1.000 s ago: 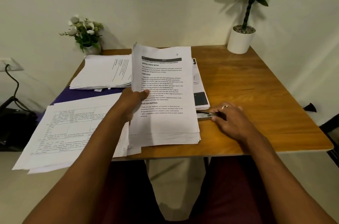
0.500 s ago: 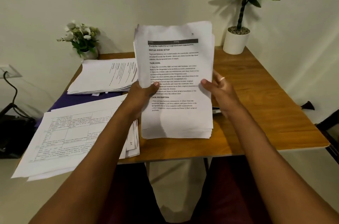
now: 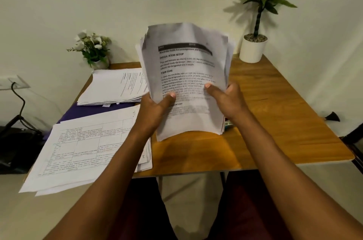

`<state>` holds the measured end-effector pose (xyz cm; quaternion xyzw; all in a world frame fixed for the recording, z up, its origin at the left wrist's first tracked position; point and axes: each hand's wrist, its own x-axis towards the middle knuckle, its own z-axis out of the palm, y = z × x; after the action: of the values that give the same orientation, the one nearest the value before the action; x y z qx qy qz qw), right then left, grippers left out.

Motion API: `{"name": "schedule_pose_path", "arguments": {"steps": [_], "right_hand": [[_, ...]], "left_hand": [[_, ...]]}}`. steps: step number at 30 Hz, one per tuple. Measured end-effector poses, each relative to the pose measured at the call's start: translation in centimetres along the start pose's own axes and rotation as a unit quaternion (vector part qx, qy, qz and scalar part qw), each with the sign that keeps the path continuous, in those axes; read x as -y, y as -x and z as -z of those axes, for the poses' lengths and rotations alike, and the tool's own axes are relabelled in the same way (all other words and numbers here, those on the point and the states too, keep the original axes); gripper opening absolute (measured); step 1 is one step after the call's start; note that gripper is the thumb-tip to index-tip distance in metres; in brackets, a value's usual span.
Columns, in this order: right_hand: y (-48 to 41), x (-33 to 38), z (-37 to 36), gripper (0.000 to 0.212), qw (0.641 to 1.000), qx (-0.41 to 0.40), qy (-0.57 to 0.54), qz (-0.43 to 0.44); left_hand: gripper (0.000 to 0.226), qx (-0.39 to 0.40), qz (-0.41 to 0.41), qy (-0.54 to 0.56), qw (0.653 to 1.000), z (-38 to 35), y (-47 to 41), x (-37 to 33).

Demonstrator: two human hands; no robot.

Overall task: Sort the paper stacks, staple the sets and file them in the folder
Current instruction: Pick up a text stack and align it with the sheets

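Observation:
I hold a thick stack of printed pages (image 3: pixel 188 74) upright above the wooden table (image 3: pixel 275 121). My left hand (image 3: pixel 155 110) grips its left edge with the thumb on the front page. My right hand (image 3: pixel 227 100) grips the right edge the same way. The stack's top corners fan and bend backward. A stack of table-printed sheets (image 3: pixel 82 145) lies at the near left and overhangs the table edge. Another paper stack (image 3: pixel 115 86) lies at the far left. Between them shows a purple folder (image 3: pixel 86 111). A small part of the stapler (image 3: pixel 228 123) peeks out under the held stack.
A white pot with a tall green plant (image 3: pixel 255 43) stands at the far right corner. A small flower pot (image 3: pixel 94 51) stands at the far left by the wall. A black cable and bag (image 3: pixel 17 121) sit left of the table.
My right hand left the stapler and took the stack's right edge. Both hands raised the stack off the table to upright, and its top now bends back.

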<state>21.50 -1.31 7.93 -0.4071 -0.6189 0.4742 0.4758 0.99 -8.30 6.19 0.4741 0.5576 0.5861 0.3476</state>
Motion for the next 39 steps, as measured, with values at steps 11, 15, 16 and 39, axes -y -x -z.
{"name": "schedule_pose_path", "arguments": {"steps": [11, 15, 16, 39], "right_hand": [[2.8, -3.8, -0.9, 0.008, 0.997, 0.025, 0.038, -0.060], [2.5, -4.2, -0.8, 0.011, 0.997, -0.012, 0.034, -0.072], [2.5, -4.5, -0.9, 0.012, 0.996, -0.011, 0.034, -0.079], [4.1, -3.9, 0.0, 0.037, 0.963, -0.052, -0.253, -0.080]], "left_hand": [[0.030, -0.025, 0.044, 0.007, 0.999, -0.6, 2.3, 2.8], [0.027, -0.044, 0.032, 0.023, 0.998, -0.4, 2.3, 3.5], [0.029, -0.040, 0.033, 0.020, 0.998, -0.4, 2.3, 3.7], [0.048, -0.049, 0.163, 0.293, 0.941, -0.5, 1.9, 2.7]]}}
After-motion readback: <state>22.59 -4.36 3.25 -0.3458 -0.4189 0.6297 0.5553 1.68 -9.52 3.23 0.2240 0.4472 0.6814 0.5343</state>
